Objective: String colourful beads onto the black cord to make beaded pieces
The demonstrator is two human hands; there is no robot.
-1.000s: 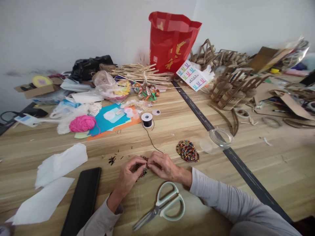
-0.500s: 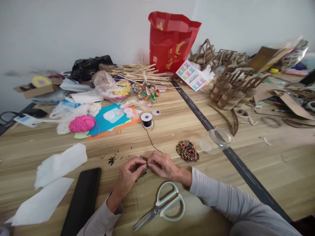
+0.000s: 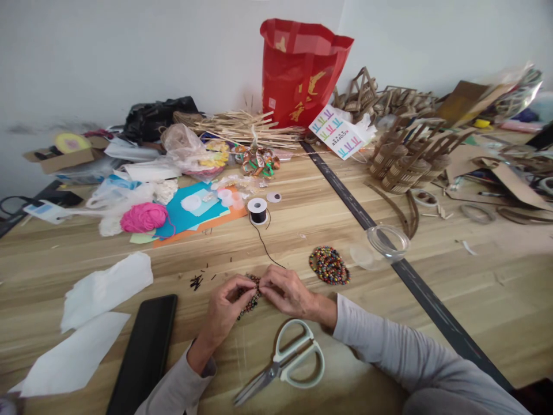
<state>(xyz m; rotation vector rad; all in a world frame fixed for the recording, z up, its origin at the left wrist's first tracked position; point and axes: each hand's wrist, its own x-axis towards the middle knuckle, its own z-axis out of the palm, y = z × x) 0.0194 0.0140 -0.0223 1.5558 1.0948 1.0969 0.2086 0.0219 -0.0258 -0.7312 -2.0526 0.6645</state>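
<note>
Dark beadwork [image 3: 249,295], half behind right hand [image 3: 288,293]

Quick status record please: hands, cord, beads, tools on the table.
left hand: pinches beadwork
right hand: pinches beadwork too, at the cord end
cord: black, runs from spool to the hands
bead pile: right of the hands, apart
scissors: on table, nearer than the hands
phone: flat, left of scissors

Dark multicoloured beadwork [image 3: 249,297] lies on the wooden table [image 3: 302,230], black cord [image 3: 263,246] leading away.
</note>
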